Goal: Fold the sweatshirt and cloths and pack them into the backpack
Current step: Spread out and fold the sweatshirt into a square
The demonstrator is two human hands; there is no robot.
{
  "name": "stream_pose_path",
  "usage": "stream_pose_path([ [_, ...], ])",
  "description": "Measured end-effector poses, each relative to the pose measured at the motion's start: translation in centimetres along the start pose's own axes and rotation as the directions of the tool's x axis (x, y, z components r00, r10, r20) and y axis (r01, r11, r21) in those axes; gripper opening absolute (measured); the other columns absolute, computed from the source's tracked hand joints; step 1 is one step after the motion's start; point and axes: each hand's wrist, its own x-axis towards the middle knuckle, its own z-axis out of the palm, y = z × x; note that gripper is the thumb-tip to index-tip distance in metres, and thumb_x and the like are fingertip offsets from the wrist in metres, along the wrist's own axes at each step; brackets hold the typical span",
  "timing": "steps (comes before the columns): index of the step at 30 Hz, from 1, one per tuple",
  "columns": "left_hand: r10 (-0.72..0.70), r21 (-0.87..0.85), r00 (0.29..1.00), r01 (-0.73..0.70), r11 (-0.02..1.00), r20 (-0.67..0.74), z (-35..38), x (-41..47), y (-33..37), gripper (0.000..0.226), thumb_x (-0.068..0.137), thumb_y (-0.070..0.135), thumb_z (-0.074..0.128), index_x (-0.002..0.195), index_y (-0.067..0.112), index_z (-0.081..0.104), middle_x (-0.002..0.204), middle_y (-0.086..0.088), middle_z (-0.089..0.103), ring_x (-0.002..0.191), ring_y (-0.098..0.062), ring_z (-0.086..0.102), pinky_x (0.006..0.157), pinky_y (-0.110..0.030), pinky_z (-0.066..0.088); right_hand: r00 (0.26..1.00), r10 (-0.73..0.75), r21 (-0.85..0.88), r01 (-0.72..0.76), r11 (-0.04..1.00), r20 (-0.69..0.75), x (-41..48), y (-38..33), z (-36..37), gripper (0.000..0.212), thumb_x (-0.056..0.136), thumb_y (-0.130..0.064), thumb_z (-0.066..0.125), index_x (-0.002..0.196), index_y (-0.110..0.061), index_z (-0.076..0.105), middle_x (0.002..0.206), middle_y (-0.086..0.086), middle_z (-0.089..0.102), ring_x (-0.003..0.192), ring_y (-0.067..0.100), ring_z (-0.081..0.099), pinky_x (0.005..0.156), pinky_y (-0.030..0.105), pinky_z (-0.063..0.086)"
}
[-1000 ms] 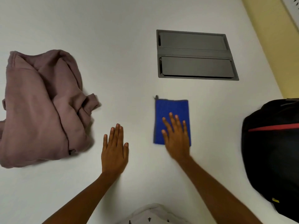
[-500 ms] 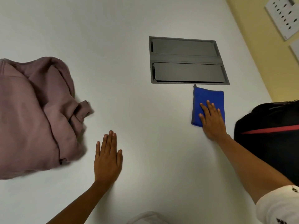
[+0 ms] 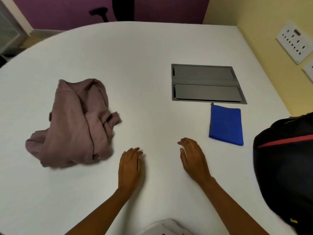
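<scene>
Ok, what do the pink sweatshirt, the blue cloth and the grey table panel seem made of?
Sweatshirt: soft matte knit, probably cotton fleece; it slumps in thick rounded folds. Blue cloth: matte, plush-looking, possibly microfibre; its folded edge looks thick. Grey panel: rigid, dull finish, straight edges; metal or plastic, cannot tell.

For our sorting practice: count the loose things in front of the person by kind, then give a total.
Crumpled mauve fabric sweatshirt: 1
Folded blue cloth: 1
Black backpack with a red stripe: 1
Total: 3
</scene>
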Motion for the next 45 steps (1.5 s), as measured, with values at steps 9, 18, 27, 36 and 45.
stream_pose_path([
  [9,-0.078,-0.098,0.964,0.054,0.994,-0.253,-3.6,-5.0,1.2,0.032,0.098,0.025,0.032,0.099,0.019,0.064,0.104,0.014,0.059,0.103,0.003,0.044,0.098,-0.005,0.021,0.985,-0.155,0.127,0.145,0.981,0.074,-2.1,-7.1,1.6,0.027,0.097,-0.015,0.043,0.115,-0.008,0.062,0.116,0.004,0.059,0.109,0.016,0.056,0.092,0.025,0.046],
  [18,-0.248,-0.096,0.896,0.229,0.969,-0.368,-8.7,-4.5,-5.2,0.028,0.096,0.026,0.037,0.093,0.019,0.064,0.092,0.01,0.06,0.09,-0.009,0.05,0.087,-0.012,0.032,0.963,-0.249,0.19,0.227,0.955,0.102,-0.3,-13.6,5.8,0.025,0.095,-0.012,0.046,0.111,-0.009,0.065,0.113,0.002,0.06,0.107,0.014,0.057,0.094,0.016,0.04],
  [27,-0.321,-0.111,0.852,0.302,0.947,-0.413,-14.4,1.4,-11.9,0.01,0.093,0.012,0.058,0.1,0.009,0.064,0.106,-0.005,0.064,0.103,-0.024,0.055,0.091,-0.037,0.045,0.973,-0.215,0.187,0.196,0.962,0.084,4.7,-20.4,13.1,0.036,0.097,-0.02,0.041,0.123,-0.005,0.062,0.126,0.009,0.061,0.118,0.02,0.055,0.1,0.029,0.044],
  [36,-0.39,-0.01,0.901,0.395,0.918,-0.192,-15.6,5.2,-18.6,0.052,0.101,0.025,0.044,0.145,0.001,0.034,0.151,-0.015,0.035,0.144,-0.025,0.027,0.117,-0.033,-0.004,0.893,-0.284,-0.02,0.311,0.95,0.35,6.7,-23.7,20.8,0.061,0.096,-0.036,0.033,0.15,-0.009,0.028,0.157,0.009,0.027,0.144,0.025,0.026,0.116,0.041,0.028],
  [45,-0.262,0.052,0.957,0.27,0.962,-0.121,-12.7,2.4,-16.3,0.068,0.097,0.046,0.028,0.142,-0.004,0.039,0.138,-0.021,0.05,0.13,-0.029,0.049,0.117,-0.033,0.004,0.919,-0.371,-0.018,0.377,0.926,0.134,4.4,-18.8,20.0,0.039,0.094,-0.011,0.051,0.132,-0.003,0.056,0.14,0.008,0.053,0.133,0.026,0.045,0.108,0.039,0.039],
])
